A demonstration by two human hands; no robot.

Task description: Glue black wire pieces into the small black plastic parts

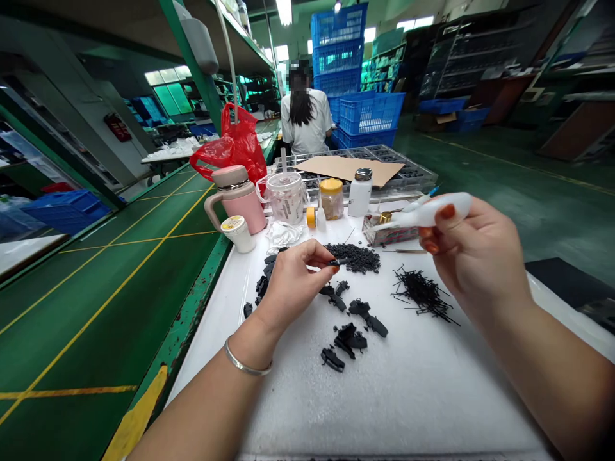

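Observation:
Over the white tabletop [384, 390], my left hand [300, 275] pinches a small black part [338, 262] between thumb and fingers. My right hand [480, 250], raised at the right, is closed around a white squeeze bottle [444, 210] whose thin tip points left. Just beyond my left hand spreads a heap of tiny black rings [358, 257]. Several curved black plastic pieces [350, 339] lie below and beside that hand. Under my right hand sits a pile of thin black pins [423, 292].
Along the back stand a pink mug [243, 205], a white tub [239, 234], a clear cup [286, 197], a yellow-lidded jar [331, 200] and a white bottle [360, 193]. A green conveyor [96, 275] runs along the left. Farther off, a person [306, 118] sits near stacked blue crates [368, 115].

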